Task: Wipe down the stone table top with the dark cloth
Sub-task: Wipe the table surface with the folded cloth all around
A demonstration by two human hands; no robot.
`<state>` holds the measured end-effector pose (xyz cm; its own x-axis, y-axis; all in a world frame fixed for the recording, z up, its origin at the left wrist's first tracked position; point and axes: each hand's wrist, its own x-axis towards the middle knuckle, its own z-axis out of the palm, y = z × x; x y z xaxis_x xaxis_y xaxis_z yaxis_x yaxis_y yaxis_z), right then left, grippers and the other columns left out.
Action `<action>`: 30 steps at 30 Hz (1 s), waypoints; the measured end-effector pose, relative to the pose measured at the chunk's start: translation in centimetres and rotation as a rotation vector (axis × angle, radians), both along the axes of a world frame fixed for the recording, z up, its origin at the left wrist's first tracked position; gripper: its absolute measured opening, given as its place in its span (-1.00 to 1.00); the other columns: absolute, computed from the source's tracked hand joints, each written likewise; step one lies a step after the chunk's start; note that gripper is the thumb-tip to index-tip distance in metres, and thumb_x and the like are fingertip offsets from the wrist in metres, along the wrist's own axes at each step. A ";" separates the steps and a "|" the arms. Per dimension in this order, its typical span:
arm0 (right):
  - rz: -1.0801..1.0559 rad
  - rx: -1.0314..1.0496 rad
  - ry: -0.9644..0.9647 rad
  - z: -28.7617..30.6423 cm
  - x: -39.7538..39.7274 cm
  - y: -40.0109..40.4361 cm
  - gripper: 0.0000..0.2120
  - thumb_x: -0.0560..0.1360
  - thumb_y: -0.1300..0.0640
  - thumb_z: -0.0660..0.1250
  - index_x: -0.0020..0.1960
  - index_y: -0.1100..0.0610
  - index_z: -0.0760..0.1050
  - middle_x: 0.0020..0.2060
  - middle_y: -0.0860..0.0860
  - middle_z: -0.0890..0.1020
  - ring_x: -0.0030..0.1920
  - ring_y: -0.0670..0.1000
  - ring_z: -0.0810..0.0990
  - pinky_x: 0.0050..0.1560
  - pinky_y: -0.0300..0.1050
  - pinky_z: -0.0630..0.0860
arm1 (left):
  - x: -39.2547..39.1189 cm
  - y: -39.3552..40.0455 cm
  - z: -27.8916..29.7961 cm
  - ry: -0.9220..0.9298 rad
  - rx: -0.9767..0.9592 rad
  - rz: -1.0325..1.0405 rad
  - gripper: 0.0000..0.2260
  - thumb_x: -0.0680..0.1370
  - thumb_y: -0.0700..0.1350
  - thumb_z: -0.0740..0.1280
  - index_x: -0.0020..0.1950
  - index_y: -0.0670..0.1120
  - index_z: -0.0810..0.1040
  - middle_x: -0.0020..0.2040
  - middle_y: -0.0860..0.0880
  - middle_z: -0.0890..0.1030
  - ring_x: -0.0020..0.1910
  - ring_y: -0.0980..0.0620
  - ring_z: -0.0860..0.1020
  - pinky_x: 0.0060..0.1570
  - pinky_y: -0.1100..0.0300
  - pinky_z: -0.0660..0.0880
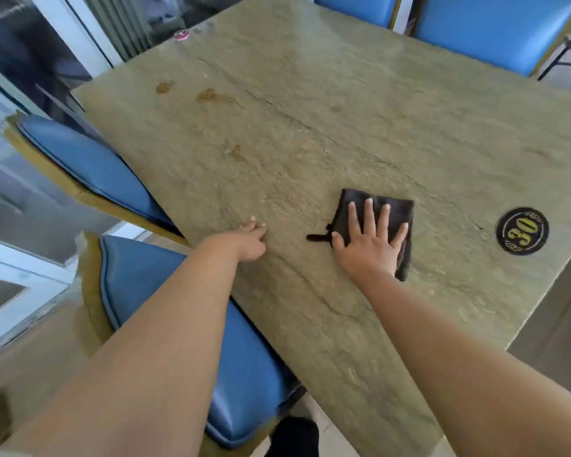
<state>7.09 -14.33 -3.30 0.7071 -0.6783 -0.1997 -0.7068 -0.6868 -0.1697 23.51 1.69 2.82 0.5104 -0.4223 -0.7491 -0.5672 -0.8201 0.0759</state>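
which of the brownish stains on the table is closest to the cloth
The small brown stain near the table's middle is closest to the dark cloth. The other two, one at and a longer smear, lie farther off, toward the far left corner.

4 blue padded chairs with gold frames: 2 at left (89, 166) (192, 331), 2 at far side (356, 8) (495, 28). Radiator (119, 24) and glass panels (23, 54) at left. Daylight throughout.

We note four blue padded chairs, two at the left edge (89, 166) (192, 328) and two at the far edge (353, 8) (495, 28), a black round "30" disc (522, 230), and a small red-white cap (181, 34).
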 end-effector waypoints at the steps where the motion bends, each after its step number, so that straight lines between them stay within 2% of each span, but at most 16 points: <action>1: -0.020 0.017 0.000 0.2 0.7 2.1 -0.36 0.55 -0.29 -0.17 0.55 -0.12 -0.25 0.55 -0.04 -0.25 0.51 0.14 -0.37 0.41 0.36 -0.35 | 0.3 0.3 0.1 0.018 -0.004 -0.012 -0.44 0.64 -0.15 0.03 0.59 0.04 -0.16 0.57 0.02 -0.29 0.57 -0.08 -0.15 0.53 0.00 -0.12; 4: 0.201 0.000 -0.037 0.3 0.3 9.2 -0.39 0.56 -0.28 -0.15 0.55 -0.14 -0.20 0.55 -0.06 -0.20 0.52 0.13 -0.34 0.39 0.35 -0.40 | 0.6 1.4 -0.2 0.025 -0.063 -0.053 -0.34 0.58 -0.35 0.02 0.59 0.05 -0.15 0.56 0.05 -0.31 0.57 -0.03 -0.19 0.53 0.04 -0.14; 6: 0.414 -0.029 -0.073 0.4 -1.8 12.9 -0.40 0.56 -0.27 -0.11 0.55 -0.17 -0.10 0.57 -0.07 -0.08 0.54 0.11 -0.27 0.41 0.34 -0.35 | 0.4 1.9 -0.4 0.026 -0.100 -0.069 -0.31 0.56 -0.40 0.04 0.59 0.03 -0.15 0.56 0.03 -0.32 0.56 -0.03 -0.22 0.52 0.05 -0.14; 10: 0.721 -0.033 -0.061 0.2 -7.3 12.0 -0.46 0.57 -0.27 -0.09 0.53 -0.25 -0.05 0.55 -0.15 -0.04 0.54 0.08 -0.22 0.44 0.28 -0.26 | 0.3 1.8 -0.7 0.028 -0.100 -0.055 -0.26 0.54 -0.41 0.09 0.58 0.02 -0.18 0.55 0.01 -0.36 0.56 -0.05 -0.25 0.52 -0.01 -0.12; 13: 0.691 -0.093 -0.026 0.4 -12.8 10.2 -0.45 0.57 -0.28 -0.05 0.53 -0.23 -0.04 0.55 -0.13 0.03 0.55 0.10 -0.08 0.43 0.30 -0.08 | 0.0 1.4 -0.3 0.001 -0.080 -0.081 -0.26 0.54 -0.41 0.11 0.58 0.00 -0.20 0.55 -0.02 -0.37 0.56 -0.08 -0.24 0.52 -0.04 -0.11; 16: 0.562 -0.062 -0.003 0.8 -16.2 11.9 -0.45 0.58 -0.27 -0.05 0.54 -0.21 -0.03 0.55 -0.12 0.06 0.55 0.11 -0.04 0.41 0.32 -0.02 | -0.5 1.1 -0.1 -0.023 -0.055 -0.090 -0.30 0.57 -0.37 0.10 0.58 -0.03 -0.20 0.56 -0.04 -0.35 0.56 -0.10 -0.23 0.51 -0.04 -0.12; 20: 0.465 -0.038 0.006 0.6 -13.9 13.7 -0.48 0.59 -0.24 -0.09 0.53 -0.24 -0.05 0.55 -0.14 -0.01 0.55 0.12 -0.16 0.42 0.30 -0.17 | -0.7 0.4 0.0 -0.060 0.009 -0.117 -0.38 0.62 -0.29 0.04 0.58 -0.05 -0.21 0.56 -0.06 -0.33 0.56 -0.14 -0.18 0.51 -0.05 -0.11; 23: 0.393 0.007 0.020 0.9 -9.0 14.5 -0.47 0.58 -0.25 -0.18 0.52 -0.25 -0.18 0.54 -0.16 -0.21 0.51 0.08 -0.38 0.42 0.27 -0.37 | -0.4 0.2 1.0 -0.102 0.085 -0.154 -0.45 0.66 -0.23 0.00 0.58 -0.12 -0.21 0.57 -0.15 -0.28 0.56 -0.21 -0.10 0.51 -0.05 -0.04; 24: 0.349 0.023 0.032 1.0 -6.9 14.9 -0.46 0.57 -0.25 -0.18 0.52 -0.25 -0.22 0.53 -0.15 -0.27 0.49 0.07 -0.42 0.41 0.29 -0.41 | 0.0 0.2 1.6 -0.103 0.105 -0.163 -0.48 0.66 -0.22 0.00 0.58 -0.17 -0.15 0.58 -0.18 -0.20 0.56 -0.22 -0.03 0.50 -0.05 0.02; 27: 0.294 0.092 0.048 1.3 -0.6 16.6 -0.44 0.59 -0.22 -0.10 0.54 -0.19 -0.20 0.53 -0.11 -0.30 0.48 0.09 -0.45 0.37 0.35 -0.44 | 2.5 0.1 3.5 -0.073 0.122 -0.188 -0.60 0.66 -0.11 0.11 0.48 -0.21 0.31 0.49 -0.19 0.32 0.45 -0.18 0.31 0.37 0.03 0.30; 28: 0.337 0.095 0.041 1.3 0.8 17.0 -0.44 0.60 -0.21 -0.08 0.54 -0.19 -0.17 0.54 -0.10 -0.28 0.48 0.10 -0.44 0.37 0.36 -0.42 | 3.4 0.2 4.2 -0.071 0.088 -0.202 -0.62 0.65 -0.10 0.13 0.44 -0.20 0.38 0.44 -0.19 0.39 0.42 -0.16 0.36 0.30 0.08 0.33; 30: 0.496 0.037 0.004 0.9 2.8 16.8 -0.46 0.60 -0.18 -0.05 0.53 -0.23 -0.12 0.55 -0.12 -0.21 0.50 0.09 -0.40 0.39 0.36 -0.36 | 5.8 0.2 4.8 -0.065 -0.017 -0.270 -0.62 0.65 -0.21 0.10 0.46 -0.22 0.35 0.46 -0.20 0.36 0.42 -0.14 0.35 0.26 0.15 0.30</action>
